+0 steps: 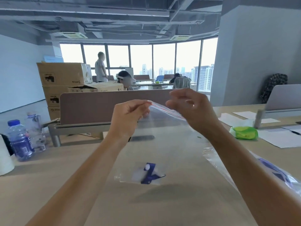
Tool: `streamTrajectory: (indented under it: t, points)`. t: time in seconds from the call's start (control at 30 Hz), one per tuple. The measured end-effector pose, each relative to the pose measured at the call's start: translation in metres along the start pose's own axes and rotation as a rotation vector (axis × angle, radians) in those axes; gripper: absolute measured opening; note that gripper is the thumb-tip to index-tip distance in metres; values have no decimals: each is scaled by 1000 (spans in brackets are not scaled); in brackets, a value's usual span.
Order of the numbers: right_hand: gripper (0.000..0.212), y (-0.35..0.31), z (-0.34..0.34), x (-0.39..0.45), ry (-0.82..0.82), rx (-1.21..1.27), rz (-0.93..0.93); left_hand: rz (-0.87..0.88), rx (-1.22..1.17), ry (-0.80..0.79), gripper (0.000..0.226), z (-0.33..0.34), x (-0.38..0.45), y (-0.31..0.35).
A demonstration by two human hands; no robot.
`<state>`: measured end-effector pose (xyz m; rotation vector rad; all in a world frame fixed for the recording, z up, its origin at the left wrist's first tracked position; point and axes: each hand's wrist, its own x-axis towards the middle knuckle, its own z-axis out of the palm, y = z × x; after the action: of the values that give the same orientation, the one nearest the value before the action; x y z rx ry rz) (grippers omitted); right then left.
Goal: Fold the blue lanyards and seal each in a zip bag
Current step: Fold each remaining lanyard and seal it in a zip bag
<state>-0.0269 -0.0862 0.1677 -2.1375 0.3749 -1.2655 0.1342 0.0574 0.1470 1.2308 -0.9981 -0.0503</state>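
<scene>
Both hands, the left hand [128, 115] and the right hand [189, 110], are pinched on the raised zip bag [162, 144], the folded lanyard [150, 174] at its bottom; the red strip [166, 110] should be pressed evenly from end to end.

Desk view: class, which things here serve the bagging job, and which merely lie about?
Job: zip bag, folded blue lanyard inside it, left hand, right hand, filled bags.
Lying about: water bottles, green packet, papers, cardboard boxes.
</scene>
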Motion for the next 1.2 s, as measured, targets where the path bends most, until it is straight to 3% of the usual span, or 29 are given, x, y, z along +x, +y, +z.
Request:
streamTrajectory:
  t: [0.07, 0.13, 0.2, 0.43, 0.73, 1.2]
  points:
    - [29, -4, 9, 1, -190, -37, -37, 18, 14, -3, 9, 4, -2, 2]
    - [12, -3, 17, 3, -253, 28, -12, 10, 16, 43, 8, 4, -4, 1]
    - [3, -1, 24, 3, -229, 84, 1, -11, 21, 89, 6, 2, -8, 1]
    - [2, 1, 40, 0, -237, 202, 35, 28, 172, 91, 6, -5, -12, -3]
    - [6, 6, 49, 3, -248, 119, 28, 103, 342, 63, 9, -3, -9, -7]
    - [3, 11, 46, 0, -253, 112, 20, 41, 242, 37, 5, -2, -9, -15]
